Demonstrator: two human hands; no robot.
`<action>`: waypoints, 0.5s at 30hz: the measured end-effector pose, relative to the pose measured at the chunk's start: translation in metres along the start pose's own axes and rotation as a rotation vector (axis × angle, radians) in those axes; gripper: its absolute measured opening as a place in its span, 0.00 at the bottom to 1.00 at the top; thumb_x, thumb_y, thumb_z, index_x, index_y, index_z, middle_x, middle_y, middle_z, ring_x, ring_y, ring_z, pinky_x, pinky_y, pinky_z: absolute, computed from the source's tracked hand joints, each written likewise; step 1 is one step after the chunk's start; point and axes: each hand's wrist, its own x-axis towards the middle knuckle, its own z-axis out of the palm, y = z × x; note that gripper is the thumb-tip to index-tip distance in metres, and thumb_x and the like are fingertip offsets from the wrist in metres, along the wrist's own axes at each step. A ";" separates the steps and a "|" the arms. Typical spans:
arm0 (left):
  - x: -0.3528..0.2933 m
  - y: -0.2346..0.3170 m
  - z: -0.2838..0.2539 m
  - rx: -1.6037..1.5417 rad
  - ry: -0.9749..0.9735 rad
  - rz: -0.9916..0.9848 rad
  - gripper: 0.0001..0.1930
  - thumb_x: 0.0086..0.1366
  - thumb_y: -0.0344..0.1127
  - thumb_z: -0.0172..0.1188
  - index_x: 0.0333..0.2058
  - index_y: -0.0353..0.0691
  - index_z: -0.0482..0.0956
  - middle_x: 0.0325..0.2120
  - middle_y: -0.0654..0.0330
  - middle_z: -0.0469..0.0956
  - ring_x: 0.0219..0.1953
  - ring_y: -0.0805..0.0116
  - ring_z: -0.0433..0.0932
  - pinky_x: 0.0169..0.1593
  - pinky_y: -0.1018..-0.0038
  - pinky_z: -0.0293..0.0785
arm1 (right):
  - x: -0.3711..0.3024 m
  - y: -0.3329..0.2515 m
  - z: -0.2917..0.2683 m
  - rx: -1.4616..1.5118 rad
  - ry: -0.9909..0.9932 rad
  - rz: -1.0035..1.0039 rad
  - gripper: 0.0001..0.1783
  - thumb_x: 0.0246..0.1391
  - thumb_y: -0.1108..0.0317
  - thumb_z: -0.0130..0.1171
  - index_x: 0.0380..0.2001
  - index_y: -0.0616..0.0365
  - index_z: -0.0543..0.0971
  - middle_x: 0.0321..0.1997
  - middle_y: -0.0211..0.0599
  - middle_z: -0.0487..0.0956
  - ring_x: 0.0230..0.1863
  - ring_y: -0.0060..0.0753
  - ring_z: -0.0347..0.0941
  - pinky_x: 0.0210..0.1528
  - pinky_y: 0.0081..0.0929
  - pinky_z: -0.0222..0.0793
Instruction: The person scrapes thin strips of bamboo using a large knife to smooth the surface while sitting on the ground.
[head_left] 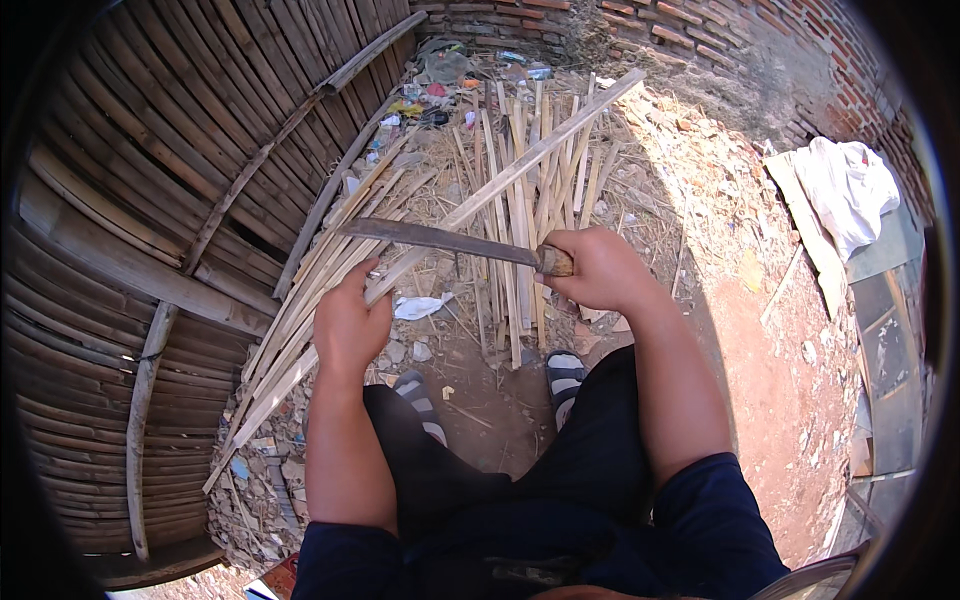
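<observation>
- Two grips share the work: the right hand (602, 270) has its fingers wrapped round the handle (557, 262) of the knife, while the left hand (352, 325) pinches the strip (545, 150) between thumb and fingers.
- Just ahead of the left fingertips, the blade (450, 240) crosses over the strip; whether it touches the wood cannot be told.
- That gap looks slim, so sliding the left grip further down the strip would be safer than working this close.
- A low, shallow blade angle should likely shave cleanly; a steep one may bite in and jam. Which way the edge faces is unclear.
- Strokes are best sent up and right of the left grip, along the strip's long far end, away from fingers and knees.
- Below the right grip, a sandalled foot (566, 378) sits within possible reach of a slip; spreading the feet would help.
- Beyond the blade lies a heap (515, 300) of strips, and left of the left grip another bundle (290, 335); the held strip should ride above both.
</observation>
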 end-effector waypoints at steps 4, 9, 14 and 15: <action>-0.002 0.000 -0.010 0.009 -0.015 0.011 0.24 0.60 0.38 0.68 0.57 0.44 0.84 0.33 0.43 0.86 0.37 0.42 0.86 0.42 0.55 0.80 | 0.008 -0.006 0.007 0.015 -0.090 -0.038 0.19 0.52 0.54 0.77 0.36 0.57 0.83 0.27 0.47 0.81 0.34 0.57 0.80 0.38 0.46 0.73; 0.001 0.003 -0.018 0.013 -0.041 -0.096 0.23 0.62 0.38 0.68 0.57 0.45 0.84 0.33 0.44 0.86 0.38 0.42 0.86 0.43 0.55 0.80 | 0.007 0.046 -0.022 0.141 0.167 0.362 0.22 0.55 0.51 0.73 0.42 0.58 0.84 0.36 0.51 0.85 0.42 0.56 0.83 0.47 0.49 0.76; 0.000 0.003 -0.013 -0.020 -0.011 -0.052 0.22 0.62 0.38 0.68 0.56 0.43 0.85 0.35 0.43 0.87 0.39 0.41 0.86 0.44 0.55 0.80 | 0.000 0.041 -0.019 0.162 0.166 0.266 0.20 0.56 0.54 0.74 0.39 0.60 0.83 0.32 0.48 0.83 0.34 0.48 0.80 0.41 0.44 0.75; 0.001 0.005 -0.011 -0.040 -0.017 -0.061 0.22 0.63 0.38 0.68 0.56 0.43 0.85 0.35 0.43 0.87 0.40 0.41 0.86 0.45 0.55 0.80 | -0.001 0.034 -0.015 0.137 0.141 0.198 0.19 0.56 0.56 0.75 0.38 0.61 0.83 0.30 0.46 0.82 0.31 0.45 0.78 0.39 0.42 0.74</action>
